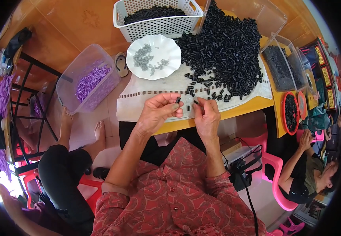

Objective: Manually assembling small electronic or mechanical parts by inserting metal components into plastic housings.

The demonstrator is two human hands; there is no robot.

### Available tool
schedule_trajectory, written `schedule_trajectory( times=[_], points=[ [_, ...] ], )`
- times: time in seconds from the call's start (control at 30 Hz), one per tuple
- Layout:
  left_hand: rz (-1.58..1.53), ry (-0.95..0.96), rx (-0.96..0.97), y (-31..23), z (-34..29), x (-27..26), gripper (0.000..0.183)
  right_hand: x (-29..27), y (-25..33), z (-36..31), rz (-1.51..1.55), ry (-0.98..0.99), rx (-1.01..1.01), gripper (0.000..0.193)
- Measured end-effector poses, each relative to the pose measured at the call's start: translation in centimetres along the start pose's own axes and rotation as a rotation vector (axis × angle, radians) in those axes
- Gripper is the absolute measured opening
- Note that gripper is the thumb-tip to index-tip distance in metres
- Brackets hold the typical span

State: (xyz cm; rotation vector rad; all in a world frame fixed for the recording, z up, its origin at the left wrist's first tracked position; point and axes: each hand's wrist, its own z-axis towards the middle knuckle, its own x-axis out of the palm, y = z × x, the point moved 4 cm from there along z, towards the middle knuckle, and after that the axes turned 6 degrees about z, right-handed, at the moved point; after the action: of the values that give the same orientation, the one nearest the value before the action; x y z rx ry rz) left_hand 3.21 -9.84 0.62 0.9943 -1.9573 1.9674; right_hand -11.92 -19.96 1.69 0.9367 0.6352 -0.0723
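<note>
My left hand [156, 111] pinches a small black cylinder [178, 100] between thumb and fingertips, above the near edge of the white cloth [139, 105]. Close by on the right, my right hand [207, 118] has thumb and finger closed on another black tubular piece [196, 102]. A few loose black pieces lie on the cloth between and beyond the hands. Farther back rises a large pile of the same black pieces [229, 51]. Left of the pile, a white wavy-rimmed plate [172, 49] holds small greyish pieces [143, 59], too small to make out.
A white perforated basket [158, 30] of black pieces stands at the back. Clear bins [278, 67] and a red round tray [290, 112] are at the right. On the floor at left, a clear tub [70, 84] holds purple pieces. People sit on both sides.
</note>
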Motion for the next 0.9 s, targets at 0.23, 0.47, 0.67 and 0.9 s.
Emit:
schedule_trajectory(
  times=[0.23, 0.47, 0.67, 0.9],
  points=[
    [-0.274, -0.017, -0.012, 0.4, -2.3, -0.1, 0.031, 0.1, 0.4, -0.2, -0.003, -0.02, -0.027, 0.015],
    [-0.255, -0.067, -0.021, 0.4, -3.8, -1.7, 0.031, -0.3, 2.3, -0.2, 0.042, -0.037, -0.047, 0.015],
    [-0.262, -0.123, 0.012, 0.7, -4.7, -2.6, 0.027, 1.3, 3.7, -0.3, 0.03, 0.028, -0.13, 0.015],
    [-0.222, -0.126, 0.067, 0.7, -4.9, -2.7, 0.027, 2.9, 4.2, 0.5, -0.229, 0.126, -0.1, 0.011]
  ],
)
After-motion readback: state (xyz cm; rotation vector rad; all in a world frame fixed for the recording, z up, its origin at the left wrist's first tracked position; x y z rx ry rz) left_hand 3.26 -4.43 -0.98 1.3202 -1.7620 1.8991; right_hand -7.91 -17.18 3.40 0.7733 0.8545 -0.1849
